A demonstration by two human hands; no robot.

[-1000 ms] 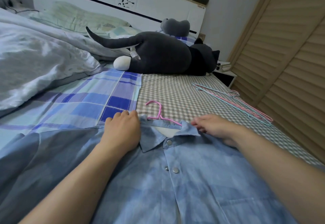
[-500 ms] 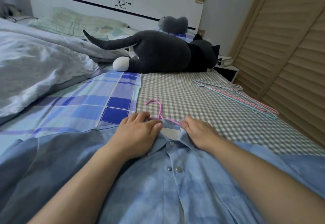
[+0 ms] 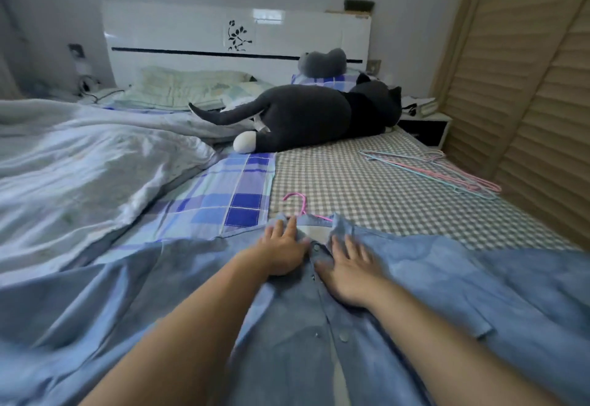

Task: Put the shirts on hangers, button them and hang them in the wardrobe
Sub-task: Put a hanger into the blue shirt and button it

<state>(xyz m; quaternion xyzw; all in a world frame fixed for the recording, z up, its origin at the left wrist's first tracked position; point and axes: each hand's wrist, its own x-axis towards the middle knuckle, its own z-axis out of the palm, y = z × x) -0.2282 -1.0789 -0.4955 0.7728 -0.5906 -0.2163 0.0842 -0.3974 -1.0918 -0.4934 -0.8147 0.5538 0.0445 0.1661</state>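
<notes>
While we lean over the bed (image 3: 351,179), a rumpled white quilt (image 3: 95,163) lies far to our left. Next comes our left hand (image 3: 281,251). It lies flat on the blue shirt (image 3: 415,278), with its fingers straight and spread just under the collar. It holds nothing; it only presses the cloth down. The pink hanger (image 3: 298,203) is inside the shirt, and only its hook pokes out past the collar, just above this hand. A row of snap buttons runs down the front between our two hands. Our right hand (image 3: 348,270) lies flat on the other side of that row, fingers straight too, holding nothing. A big dark toy cat (image 3: 306,118) rests farther up the bed. More hangers (image 3: 437,172) lie in a pile near the right edge, beside the slatted wardrobe door (image 3: 536,102).

We think the hanger step is done, and we are smoothing the front to get ready for buttoning. Next, we need to pinch both edges near the top snap, line them up and press them together.
</notes>
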